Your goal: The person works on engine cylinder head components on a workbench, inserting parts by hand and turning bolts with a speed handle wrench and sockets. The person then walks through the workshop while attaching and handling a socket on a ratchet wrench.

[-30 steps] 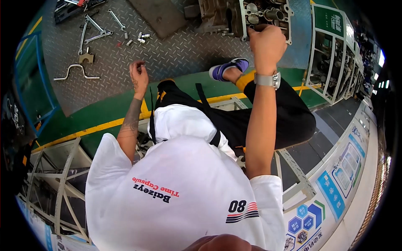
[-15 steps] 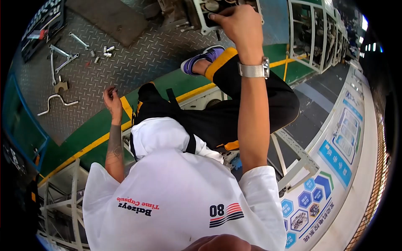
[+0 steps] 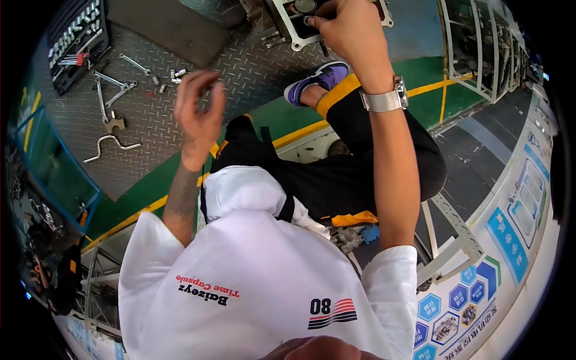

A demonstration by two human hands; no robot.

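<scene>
My right hand (image 3: pixel 351 33), with a metal-band watch on the wrist, reaches into the open top of a metal engine block (image 3: pixel 296 41) at the upper edge. Its thumb and fingers are bent together inside the frame of the block, near a round bore or piston top (image 3: pixel 305 6). Whatever they pinch is too hidden to name. Raised in the air above the floor plate, my left hand (image 3: pixel 200 114) has its fingers apart and curled a little, with nothing visible in it.
On the checkered metal floor lie several wrenches (image 3: pixel 101 93), small sockets (image 3: pixel 177 74), a bent metal bar (image 3: pixel 114 144) and a brass-coloured block (image 3: pixel 115 123). A socket set case (image 3: pixel 78 45) lies at upper left. Metal racks (image 3: pixel 480 48) stand at right.
My left hand has risen from low beside my leg, moving up and right with its fingers opening. My right hand stays at the engine block. The view has shifted a little.
</scene>
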